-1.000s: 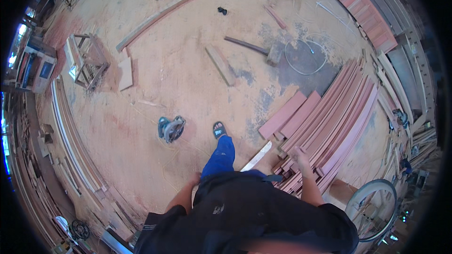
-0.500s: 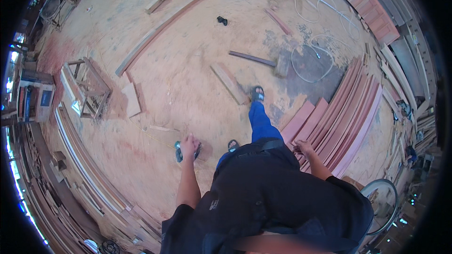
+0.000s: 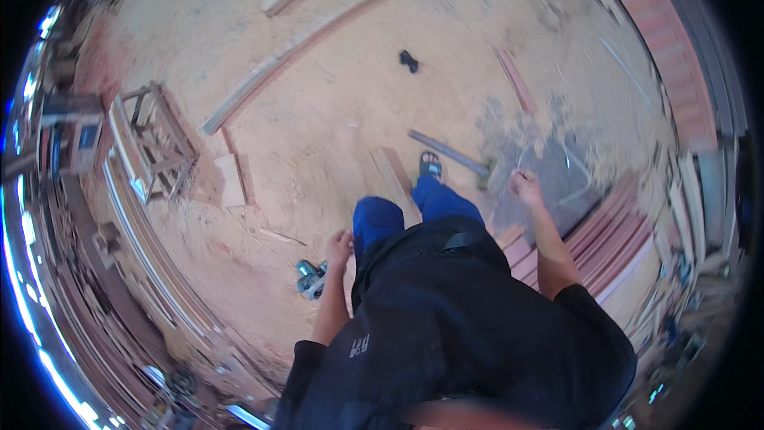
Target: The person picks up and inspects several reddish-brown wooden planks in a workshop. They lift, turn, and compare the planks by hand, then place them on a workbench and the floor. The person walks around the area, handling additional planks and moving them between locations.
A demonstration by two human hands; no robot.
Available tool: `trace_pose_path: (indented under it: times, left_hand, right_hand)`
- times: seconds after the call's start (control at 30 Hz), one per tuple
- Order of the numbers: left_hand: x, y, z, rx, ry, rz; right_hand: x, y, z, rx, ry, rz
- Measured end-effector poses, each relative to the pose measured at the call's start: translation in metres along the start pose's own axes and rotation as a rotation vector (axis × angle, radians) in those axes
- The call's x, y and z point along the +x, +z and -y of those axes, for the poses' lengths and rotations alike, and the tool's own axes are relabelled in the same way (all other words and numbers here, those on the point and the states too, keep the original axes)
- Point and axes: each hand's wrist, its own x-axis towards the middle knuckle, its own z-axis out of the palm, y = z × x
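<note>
Hammer lies aslant, head toward right hand.

Trousers: you wear bright blue ones.
Shirt: yours is black, with a small pale mark near the left sleeve.
Floor: pale tan under sawdust, with a grey patch at your right.
Planks: reddish brown, stacked in stripes.
Power tool: teal and black.
Sandal: dark.
</note>
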Motion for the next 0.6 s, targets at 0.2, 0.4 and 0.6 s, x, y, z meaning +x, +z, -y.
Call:
trace_pose_path:
  times: [0.2, 0.4, 0.6]
  left_hand:
    - [0.064, -0.003, -0.219, -0.234, 0.261, -0.117]
    - [0.198, -0.007, -0.239, -0.095, 0.040, 0.014]
    - [0.336, -0.093, -0.275, 0.388, 0.005, 0.129]
  right_hand:
    - [0.055, 0.117, 0.223, -0.025, -0.447, 0.145]
    - [0.121, 0.259, 0.323, -0.288, -0.586, 0.218]
    - [0.188, 0.344, 0.369, -0.483, -0.451, 0.193]
